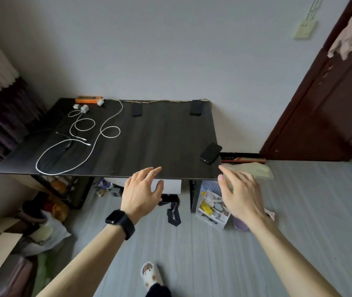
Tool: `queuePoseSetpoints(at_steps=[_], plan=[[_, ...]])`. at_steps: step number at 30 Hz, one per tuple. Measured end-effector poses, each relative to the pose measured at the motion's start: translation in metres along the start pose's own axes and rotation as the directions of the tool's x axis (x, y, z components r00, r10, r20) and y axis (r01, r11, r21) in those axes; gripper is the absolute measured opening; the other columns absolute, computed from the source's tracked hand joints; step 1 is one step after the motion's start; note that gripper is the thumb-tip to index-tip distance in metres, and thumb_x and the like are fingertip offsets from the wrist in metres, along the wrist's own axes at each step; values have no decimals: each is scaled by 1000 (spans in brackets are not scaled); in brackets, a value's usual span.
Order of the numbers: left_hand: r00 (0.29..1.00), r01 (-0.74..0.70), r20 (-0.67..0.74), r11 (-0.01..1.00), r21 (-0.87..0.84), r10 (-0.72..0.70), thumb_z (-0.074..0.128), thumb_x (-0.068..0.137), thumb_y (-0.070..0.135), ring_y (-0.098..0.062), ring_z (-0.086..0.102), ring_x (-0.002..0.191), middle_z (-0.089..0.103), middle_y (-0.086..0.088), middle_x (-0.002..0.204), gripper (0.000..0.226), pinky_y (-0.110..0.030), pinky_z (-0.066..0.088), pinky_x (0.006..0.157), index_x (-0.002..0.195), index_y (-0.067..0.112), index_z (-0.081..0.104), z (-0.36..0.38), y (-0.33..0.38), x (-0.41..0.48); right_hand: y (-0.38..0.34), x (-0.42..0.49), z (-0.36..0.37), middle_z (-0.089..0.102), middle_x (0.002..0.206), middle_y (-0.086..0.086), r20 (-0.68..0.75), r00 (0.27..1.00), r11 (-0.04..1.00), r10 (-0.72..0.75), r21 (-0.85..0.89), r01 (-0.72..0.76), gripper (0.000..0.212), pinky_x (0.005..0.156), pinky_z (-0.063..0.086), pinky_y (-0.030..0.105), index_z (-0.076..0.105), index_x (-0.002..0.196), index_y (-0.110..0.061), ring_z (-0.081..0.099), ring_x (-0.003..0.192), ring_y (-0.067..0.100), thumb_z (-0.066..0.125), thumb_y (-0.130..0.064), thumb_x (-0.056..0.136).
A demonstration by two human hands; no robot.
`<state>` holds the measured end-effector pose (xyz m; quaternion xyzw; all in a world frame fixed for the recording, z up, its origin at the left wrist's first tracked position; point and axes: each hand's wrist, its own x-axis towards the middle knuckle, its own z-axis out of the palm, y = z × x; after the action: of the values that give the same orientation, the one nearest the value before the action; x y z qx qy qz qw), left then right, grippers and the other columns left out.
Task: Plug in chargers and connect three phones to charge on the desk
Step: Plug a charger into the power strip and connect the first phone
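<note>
A dark desk [149,146] stands against the wall. An orange power strip [88,99] lies at its back left, with white charger plugs [82,108] beside it. White cables [80,146] loop over the left half. Three dark phones rest on the desk: one at the back centre [137,109], one at the back right [196,107], one at the front right corner [211,153]. My left hand [141,189], with a black watch on its wrist, hovers empty at the front edge. My right hand [241,194] is spread near the front right corner, also empty.
Under the desk sit a white organiser box [212,209] and small clutter. Bags and cardboard boxes [40,230] crowd the floor at left. A dark red door [329,99] stands at right, a wall socket [304,28] beside it. A slippered foot [150,273] shows below.
</note>
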<state>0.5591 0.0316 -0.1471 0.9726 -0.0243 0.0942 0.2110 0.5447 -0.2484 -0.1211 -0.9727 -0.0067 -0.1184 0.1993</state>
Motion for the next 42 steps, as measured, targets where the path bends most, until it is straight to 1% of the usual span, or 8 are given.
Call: queuePoseSetpoints(at_steps=[11, 17, 21, 26, 30, 33, 37, 42], plan=[[974, -27, 226, 999, 32, 20, 44, 97, 48, -21, 40, 137, 48, 4, 148, 52, -40, 29, 115, 145, 31, 45, 81, -81, 198, -16, 145, 128, 62, 138, -5, 204, 956, 976, 210, 18, -218, 44, 105, 40, 34, 51, 143, -30, 52, 130, 20, 47, -40, 101], [926, -16, 377, 998, 54, -6, 43, 96, 50, -21, 32, 143, 39, 2, 155, 55, -41, 26, 118, 148, 32, 40, 129, -98, 266, 11, 204, 187, 55, 145, -3, 392, 821, 897, 415, -28, -440, 57, 104, 47, 46, 37, 149, -33, 49, 133, 25, 42, -55, 96], [881, 33, 468, 996, 80, -67, 43, 96, 51, -24, 21, 149, 27, -1, 161, 59, -47, 20, 120, 152, 33, 32, 168, -105, 311, 39, 256, 221, 49, 148, 4, 453, 730, 836, 512, -67, -545, 67, 102, 48, 44, 32, 152, -26, 50, 132, 28, 44, -58, 95], [830, 48, 550, 994, 100, -96, 39, 97, 54, -25, 0, 153, 5, 0, 166, 64, -58, 8, 121, 155, 40, 16, 214, -99, 348, 78, 308, 252, 41, 154, 10, 458, 638, 751, 619, -108, -652, 83, 105, 47, 48, 26, 154, -17, 45, 137, 32, 50, -63, 90], [767, 63, 625, 987, 151, -145, 36, 97, 58, -25, -6, 153, -5, 3, 167, 67, -62, 4, 119, 155, 42, 8, 247, -108, 367, 90, 343, 278, 38, 153, 12, 427, 552, 664, 717, -175, -727, 95, 101, 48, 52, 24, 153, -13, 44, 137, 34, 57, -69, 83], [723, 101, 663, 979, 177, -194, 36, 95, 60, -24, -8, 153, -8, 5, 166, 69, -65, 6, 117, 155, 44, 5, 266, -116, 368, 92, 358, 290, 36, 150, 13, 393, 513, 626, 764, -258, -736, 94, 98, 48, 51, 26, 149, -11, 41, 135, 34, 62, -67, 82], [719, 81, 668, 978, 193, -191, 35, 95, 62, -21, -15, 152, -18, 8, 164, 73, -69, 6, 115, 153, 49, -8, 275, -122, 357, 95, 358, 301, 32, 143, 14, 334, 514, 608, 790, -324, -725, 85, 85, 53, 42, 30, 137, -16, 41, 125, 34, 72, -61, 77], [696, 69, 693, 978, 195, -187, 33, 95, 64, -21, -18, 151, -21, 9, 164, 73, -70, 5, 115, 152, 50, -11, 279, -130, 355, 93, 348, 316, 30, 142, 14, 296, 471, 549, 831, -304, -779, 83, 84, 57, 41, 34, 131, -18, 40, 124, 35, 76, -60, 73]])
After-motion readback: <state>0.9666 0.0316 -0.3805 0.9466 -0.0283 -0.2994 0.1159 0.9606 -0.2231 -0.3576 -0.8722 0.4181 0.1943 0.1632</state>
